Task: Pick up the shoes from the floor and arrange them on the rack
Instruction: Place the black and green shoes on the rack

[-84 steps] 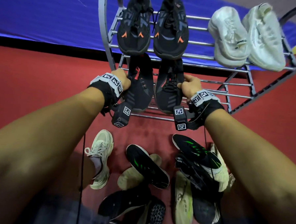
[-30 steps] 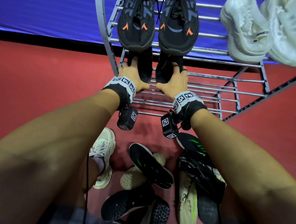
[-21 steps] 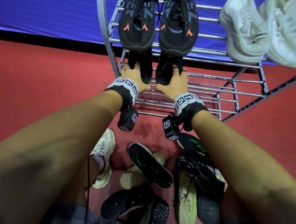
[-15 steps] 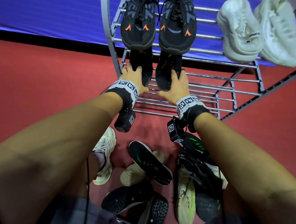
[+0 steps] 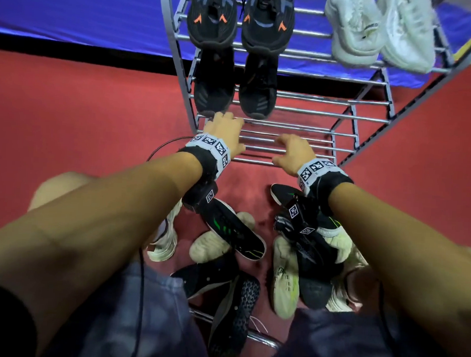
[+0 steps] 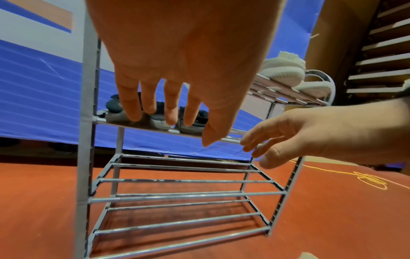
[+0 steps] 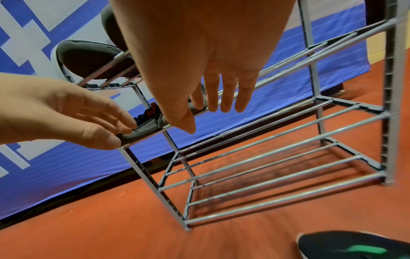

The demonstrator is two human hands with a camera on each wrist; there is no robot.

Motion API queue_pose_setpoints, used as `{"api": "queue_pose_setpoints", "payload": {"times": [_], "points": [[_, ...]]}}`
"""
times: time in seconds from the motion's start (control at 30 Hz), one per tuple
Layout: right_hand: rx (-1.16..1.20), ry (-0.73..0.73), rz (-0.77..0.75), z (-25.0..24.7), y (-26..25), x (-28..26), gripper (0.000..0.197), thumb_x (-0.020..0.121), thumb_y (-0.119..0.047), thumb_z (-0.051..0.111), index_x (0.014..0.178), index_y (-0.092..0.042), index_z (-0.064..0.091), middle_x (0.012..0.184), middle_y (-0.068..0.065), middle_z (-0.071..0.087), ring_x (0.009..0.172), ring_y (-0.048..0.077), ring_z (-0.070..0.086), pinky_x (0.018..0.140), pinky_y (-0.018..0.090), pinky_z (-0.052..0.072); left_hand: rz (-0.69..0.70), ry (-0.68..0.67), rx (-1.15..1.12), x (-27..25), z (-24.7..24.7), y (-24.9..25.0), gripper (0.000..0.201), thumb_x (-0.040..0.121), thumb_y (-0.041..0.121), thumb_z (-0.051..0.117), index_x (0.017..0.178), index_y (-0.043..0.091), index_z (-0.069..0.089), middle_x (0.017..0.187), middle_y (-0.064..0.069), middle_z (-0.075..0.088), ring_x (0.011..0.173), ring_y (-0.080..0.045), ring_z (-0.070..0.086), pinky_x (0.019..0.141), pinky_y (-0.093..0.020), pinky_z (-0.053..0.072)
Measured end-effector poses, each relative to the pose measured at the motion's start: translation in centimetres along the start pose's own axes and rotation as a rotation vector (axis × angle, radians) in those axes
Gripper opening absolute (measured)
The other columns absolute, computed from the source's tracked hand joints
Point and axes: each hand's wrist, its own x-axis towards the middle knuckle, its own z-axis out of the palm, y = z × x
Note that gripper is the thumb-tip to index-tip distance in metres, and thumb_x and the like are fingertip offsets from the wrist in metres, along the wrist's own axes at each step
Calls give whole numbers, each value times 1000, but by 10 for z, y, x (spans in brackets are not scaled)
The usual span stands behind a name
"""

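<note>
A grey metal shoe rack [image 5: 314, 115] stands on the red floor. Its top shelf carries a black pair with orange marks [image 5: 240, 20] and a white pair [image 5: 378, 30]. A plain black pair [image 5: 235, 85] sits on the second shelf, heels toward me. My left hand [image 5: 226, 130] hovers just below the left shoe's heel, fingers straight and holding nothing. My right hand [image 5: 293, 151] hangs over the lower bars, loosely spread and empty. In the left wrist view, the fingers [image 6: 170, 105] reach toward the black pair [image 6: 155, 121].
A pile of loose shoes lies on the floor by my knees: a black one with green stripes [image 5: 234, 233], pale cream ones [image 5: 283, 284], a white sneaker [image 5: 165, 240] and dark soles [image 5: 235, 309]. The rack's lower shelves [image 6: 184, 194] are bare. A blue banner [image 5: 74, 8] hangs behind.
Both hands have let go of the black pair on the second shelf and drawn back toward me. The pair stays on the shelf.
</note>
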Motion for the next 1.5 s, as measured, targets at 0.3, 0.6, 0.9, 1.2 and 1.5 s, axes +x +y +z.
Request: {"api": "queue_pose_setpoints", "payload": {"times": [0.3, 0.6, 0.9, 1.2, 1.5], "points": [[-24, -233, 136, 26, 61, -34, 46, 83, -22, 66, 128, -15, 59, 125, 4, 64, 112, 23, 61, 93, 26, 46, 85, -257, 6, -3, 59, 27, 51, 83, 35, 68, 129, 16, 54, 123, -8, 61, 109, -30, 61, 87, -39, 51], [-111, -310, 339, 84, 148, -64, 31, 82, -20, 62, 112, -17, 66, 113, 14, 68, 104, 31, 63, 87, 31, 50, -23, -501, -28, -13, 158, 23, 47, 84, 36, 68, 125, 14, 58, 114, -13, 66, 98, -33, 65, 86, -41, 55], [-241, -70, 419, 111, 193, -62, 52, 82, -30, 63, 130, -15, 51, 145, 14, 38, 131, 37, 34, 101, 47, 37, -173, -563, -15, -19, 210, 14, 38, 85, 33, 64, 113, 8, 63, 107, -15, 68, 91, -32, 65, 72, -36, 52], [-140, -275, 718, 130, 218, -31, 102, 74, -51, 68, 154, -22, 9, 146, 16, 41, 130, 41, 39, 107, 48, 39, -649, -647, -371, -58, 269, 1, 79, 90, 27, 66, 147, -6, 22, 147, -26, 37, 134, -39, 40, 108, -42, 34], [-79, -316, 730, 128, 203, -21, 81, 72, -38, 70, 138, -9, 33, 126, 17, 55, 111, 36, 57, 91, 40, 49, -866, -696, -873, -54, 289, -14, 60, 87, 33, 62, 138, 4, 48, 140, -15, 52, 124, -29, 56, 95, -34, 52]]}}
